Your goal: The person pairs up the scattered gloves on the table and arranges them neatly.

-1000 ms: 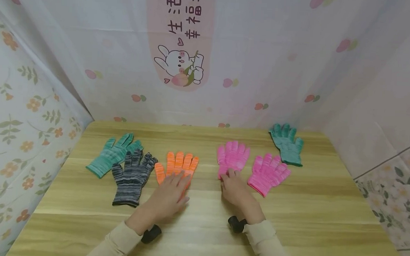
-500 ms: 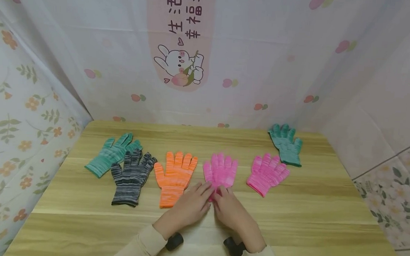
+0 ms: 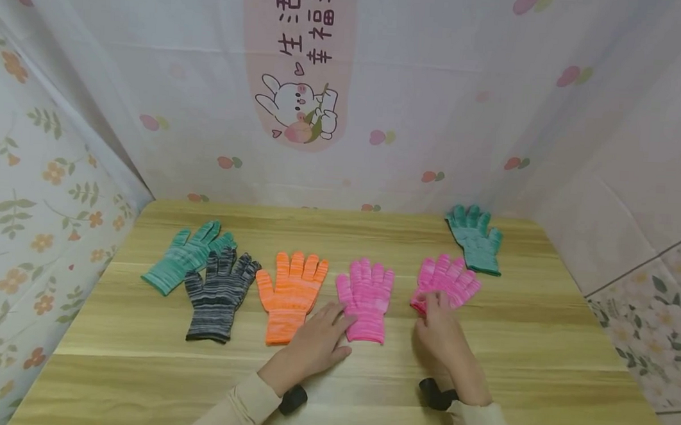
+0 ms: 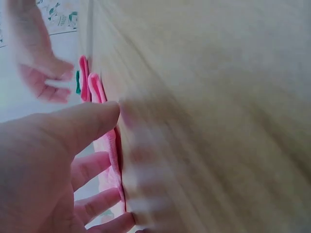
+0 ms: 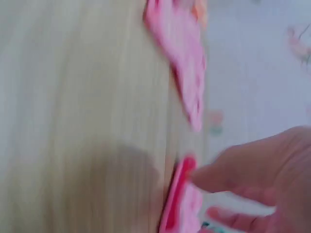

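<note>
A pink knitted glove (image 3: 365, 300) lies flat with its fingers pointing away. My left hand (image 3: 319, 340) touches its left edge near the cuff, fingers extended; in the left wrist view the thumb (image 4: 92, 124) is spread from the other fingers. Further right lies a second pink glove (image 3: 446, 282), tilted. My right hand (image 3: 444, 333) reaches over its cuff, hiding part of it. In the right wrist view the thumb tip overlaps this glove's cuff (image 5: 180, 194), with a gap between thumb and fingers.
An orange glove (image 3: 290, 293) lies left of my left hand. Beyond it a grey-black striped glove (image 3: 214, 302) overlaps a green glove (image 3: 178, 262). Another green glove (image 3: 477, 242) lies at the back right, near the patterned cloth (image 3: 403, 113) behind the wooden table (image 3: 365, 400).
The first pink glove has come left and nearer, beside the orange one. My left hand has moved right off the orange glove; my right hand has left the first pink glove for the second.
</note>
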`<state>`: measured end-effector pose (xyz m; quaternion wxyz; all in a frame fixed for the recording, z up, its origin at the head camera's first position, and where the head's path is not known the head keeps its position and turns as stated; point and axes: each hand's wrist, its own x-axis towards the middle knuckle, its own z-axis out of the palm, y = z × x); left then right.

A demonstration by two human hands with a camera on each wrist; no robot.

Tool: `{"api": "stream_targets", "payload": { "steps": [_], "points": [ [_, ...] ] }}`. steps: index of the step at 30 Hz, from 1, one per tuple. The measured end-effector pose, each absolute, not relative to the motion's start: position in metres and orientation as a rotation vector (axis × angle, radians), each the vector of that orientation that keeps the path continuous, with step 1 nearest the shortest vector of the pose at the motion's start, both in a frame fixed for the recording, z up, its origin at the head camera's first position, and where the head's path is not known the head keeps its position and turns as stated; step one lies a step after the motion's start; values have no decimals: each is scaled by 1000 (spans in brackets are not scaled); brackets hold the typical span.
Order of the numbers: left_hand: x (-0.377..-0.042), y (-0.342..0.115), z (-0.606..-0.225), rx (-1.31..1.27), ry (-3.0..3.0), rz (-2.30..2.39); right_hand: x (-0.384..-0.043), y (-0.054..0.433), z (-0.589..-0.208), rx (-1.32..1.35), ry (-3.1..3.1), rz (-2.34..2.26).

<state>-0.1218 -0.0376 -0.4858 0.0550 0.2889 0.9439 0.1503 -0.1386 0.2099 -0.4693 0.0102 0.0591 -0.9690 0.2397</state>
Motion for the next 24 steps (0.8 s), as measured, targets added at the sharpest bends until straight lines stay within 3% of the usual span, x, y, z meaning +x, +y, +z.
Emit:
{"api": "stream_targets", "payload": {
  "steps": [12,24],
  "points": [
    [-123,-42,-476,917,2790,562,-157,246,-470,200,-3185,533],
    [-126,-44,-476,853,2687,698,-178,220,-409,-27,-2838,1061]
  ]
}}
